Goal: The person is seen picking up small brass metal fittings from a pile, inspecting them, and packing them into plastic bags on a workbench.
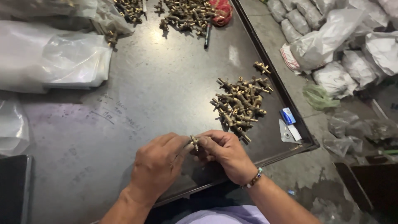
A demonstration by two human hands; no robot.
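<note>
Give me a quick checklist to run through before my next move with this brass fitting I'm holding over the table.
1. Brass fitting pinched between both hands: ok.
2. Left hand fingertips on it: ok.
3. Right hand gripping it: ok.
4. Pile of brass fittings close by the right hand: ok.
5. Fitting's small parts seated: cannot tell, too small.
6. Dark metal table bare under the hands: ok.
</note>
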